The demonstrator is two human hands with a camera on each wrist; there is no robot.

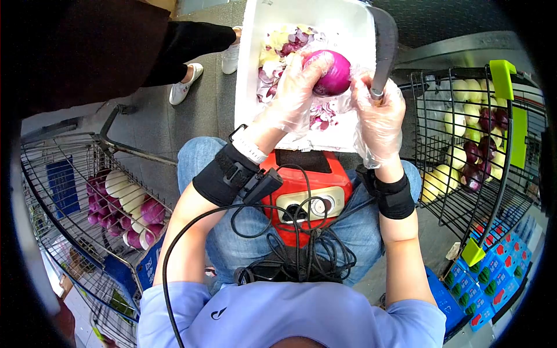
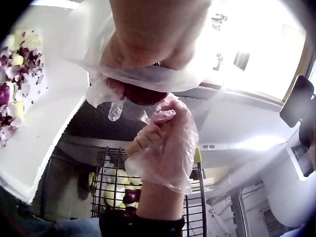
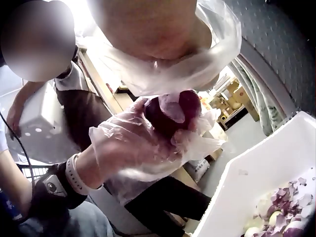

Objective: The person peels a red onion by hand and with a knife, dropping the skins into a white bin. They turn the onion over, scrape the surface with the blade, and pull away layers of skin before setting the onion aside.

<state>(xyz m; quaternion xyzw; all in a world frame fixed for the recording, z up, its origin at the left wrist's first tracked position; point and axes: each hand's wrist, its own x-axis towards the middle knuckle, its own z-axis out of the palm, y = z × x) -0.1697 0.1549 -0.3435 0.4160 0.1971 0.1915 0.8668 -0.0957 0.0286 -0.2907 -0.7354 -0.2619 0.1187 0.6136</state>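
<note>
From where I stand, the person's left hand [image 1: 295, 91], in a clear plastic glove, has its fingers partly bent round a big purple onion [image 1: 336, 78], thumb resting over its near side. Just beside it, the right hand [image 1: 380, 119], gloved too, has its fingers curled round the handle of a knife [image 1: 386, 49], whose dark, broad blade stands out beyond the knuckles. I can't tell whether the right fingertips touch the onion. Beneath both sets of fingers is a white box [image 1: 248, 69], with purple and pale peelings [image 1: 322, 115] scattered in it. Well apart from the right fingers, out to the right, a wire cart [image 1: 447, 203] holds pale and purple onions [image 1: 473, 153]; another cart [image 1: 64, 214] with more stands off beyond the left forearm.
</note>
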